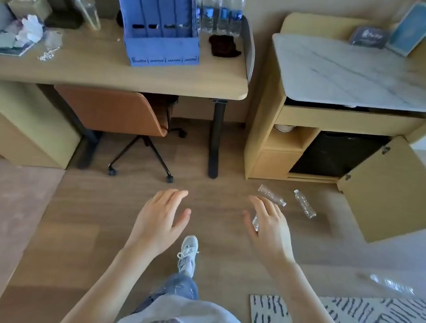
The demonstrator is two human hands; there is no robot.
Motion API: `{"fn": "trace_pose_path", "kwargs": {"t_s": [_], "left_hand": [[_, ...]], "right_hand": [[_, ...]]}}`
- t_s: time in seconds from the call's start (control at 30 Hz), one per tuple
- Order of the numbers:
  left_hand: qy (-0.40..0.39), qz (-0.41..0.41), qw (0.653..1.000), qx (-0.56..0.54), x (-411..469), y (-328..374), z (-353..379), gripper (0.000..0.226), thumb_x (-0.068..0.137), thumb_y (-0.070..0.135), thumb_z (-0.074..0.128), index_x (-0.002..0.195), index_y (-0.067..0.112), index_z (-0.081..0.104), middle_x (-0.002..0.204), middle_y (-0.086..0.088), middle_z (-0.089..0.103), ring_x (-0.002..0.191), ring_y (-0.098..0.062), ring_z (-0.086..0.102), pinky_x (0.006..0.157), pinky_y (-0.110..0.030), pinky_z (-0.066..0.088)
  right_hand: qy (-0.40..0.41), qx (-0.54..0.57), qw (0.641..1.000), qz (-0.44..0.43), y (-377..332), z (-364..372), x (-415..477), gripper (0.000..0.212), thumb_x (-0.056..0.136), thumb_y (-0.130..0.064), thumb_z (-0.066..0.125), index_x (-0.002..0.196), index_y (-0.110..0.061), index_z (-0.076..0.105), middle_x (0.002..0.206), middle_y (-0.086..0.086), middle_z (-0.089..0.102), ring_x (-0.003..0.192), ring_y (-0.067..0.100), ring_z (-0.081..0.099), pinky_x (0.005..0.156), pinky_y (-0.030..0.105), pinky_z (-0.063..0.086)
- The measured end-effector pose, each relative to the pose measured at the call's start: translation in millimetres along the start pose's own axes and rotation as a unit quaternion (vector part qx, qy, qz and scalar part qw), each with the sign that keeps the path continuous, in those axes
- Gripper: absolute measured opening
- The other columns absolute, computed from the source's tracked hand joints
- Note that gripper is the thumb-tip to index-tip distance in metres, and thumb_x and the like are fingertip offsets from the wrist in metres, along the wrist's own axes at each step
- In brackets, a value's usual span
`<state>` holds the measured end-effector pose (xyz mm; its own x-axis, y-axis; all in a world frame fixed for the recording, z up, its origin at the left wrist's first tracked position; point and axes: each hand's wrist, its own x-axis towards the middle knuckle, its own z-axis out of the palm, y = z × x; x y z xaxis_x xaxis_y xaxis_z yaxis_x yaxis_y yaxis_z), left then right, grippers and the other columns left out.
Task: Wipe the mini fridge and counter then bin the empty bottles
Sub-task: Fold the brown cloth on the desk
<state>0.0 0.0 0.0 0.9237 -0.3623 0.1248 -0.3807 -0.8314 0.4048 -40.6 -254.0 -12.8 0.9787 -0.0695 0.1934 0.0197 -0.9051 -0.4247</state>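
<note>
Both hands hover over the wooden floor with fingers spread and nothing held: my left hand point(162, 220) and my right hand point(269, 227). Two empty clear bottles lie on the floor just beyond my right hand, one point(271, 194) near its fingertips, the other point(304, 203) further right. A third clear bottle point(255, 223) shows partly under my right palm. Another blurred bottle point(392, 284) lies at the right by the rug. The black mini fridge point(337, 154) sits in the cabinet under the marble counter point(354, 73), its wooden door point(398, 191) swung open. A dark cloth point(224, 45) lies on the desk.
A wooden desk point(111, 74) at the left carries a blue file organiser point(161, 22), several full water bottles point(220, 9) and a tissue box point(28, 5). A brown chair point(114, 110) is tucked underneath. A striped rug point(347, 322) lies at the lower right. My shoe point(188, 255) is between my hands.
</note>
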Motion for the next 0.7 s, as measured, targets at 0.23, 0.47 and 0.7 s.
{"fn": "trace_pose_path", "kwargs": {"t_s": [0.23,0.47,0.7], "left_hand": [[-0.014,-0.048,0.999,0.009,103.1,-57.7,9.6,0.049,0.092,0.046,0.037,0.123,0.016,0.06,0.118,0.005,0.065,0.106,-0.017,0.06,0.083,-0.031,0.052],[0.0,-0.009,1.0,0.023,247.2,-107.3,-24.5,0.05,0.093,0.044,0.036,0.126,0.014,0.059,0.121,0.004,0.064,0.112,-0.017,0.059,0.087,-0.029,0.049],[0.01,0.003,1.0,-0.004,365.4,-127.3,-29.5,0.046,0.094,0.041,0.04,0.126,0.013,0.059,0.116,0.003,0.065,0.107,-0.018,0.058,0.085,-0.027,0.045]], "right_hand": [[-0.011,0.007,1.0,0.011,-1.1,43.1,123.8,0.043,0.094,-0.037,0.044,0.119,-0.009,0.063,0.11,0.005,0.067,0.099,0.029,0.062,0.084,0.036,0.05],[-0.003,0.008,1.0,0.003,-9.9,58.2,269.0,0.04,0.095,-0.035,0.048,0.123,-0.01,0.062,0.118,0.005,0.067,0.107,0.026,0.062,0.089,0.037,0.05],[0.015,0.015,1.0,0.005,-0.5,62.1,389.2,0.038,0.097,-0.033,0.05,0.124,-0.01,0.062,0.121,0.006,0.066,0.111,0.025,0.061,0.091,0.038,0.051]]}}
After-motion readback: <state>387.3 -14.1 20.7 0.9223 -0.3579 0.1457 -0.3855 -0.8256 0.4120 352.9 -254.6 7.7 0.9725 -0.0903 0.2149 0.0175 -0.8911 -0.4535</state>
